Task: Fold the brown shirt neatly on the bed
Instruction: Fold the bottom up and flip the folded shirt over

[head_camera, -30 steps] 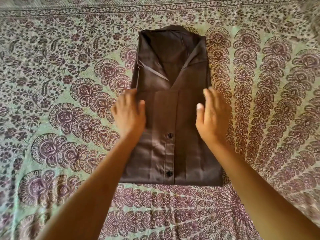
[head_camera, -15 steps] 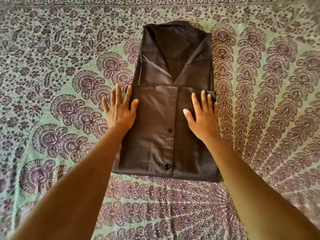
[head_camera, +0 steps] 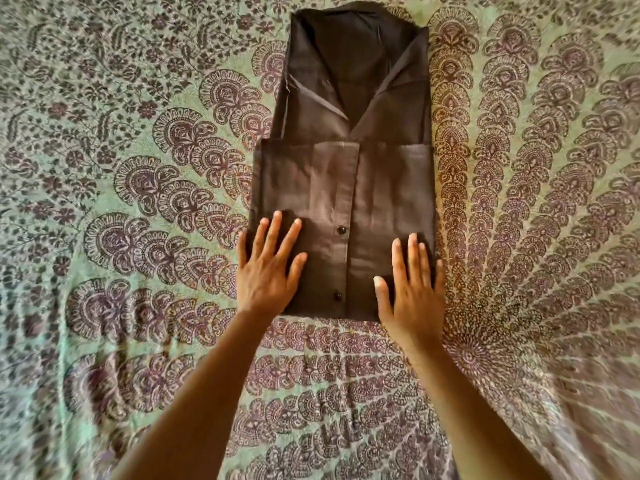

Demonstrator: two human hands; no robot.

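Observation:
The brown shirt (head_camera: 349, 174) lies folded into a narrow rectangle in the middle of the bed, collar at the far end and open in a V. Its lower part is doubled up over the front, with two dark buttons showing on the placket. My left hand (head_camera: 268, 271) lies flat with spread fingers on the shirt's near left corner. My right hand (head_camera: 412, 289) presses flat on the near right corner, its fingers straight and close together. Both palms overlap the shirt's near edge.
The bed is covered by a green sheet (head_camera: 138, 202) with a purple paisley pattern, reaching past every edge of the view. Nothing else lies on it around the shirt.
Both hands have slid toward me along the folded panel, from its far edge down to the near corners. The shirt itself keeps its shape.

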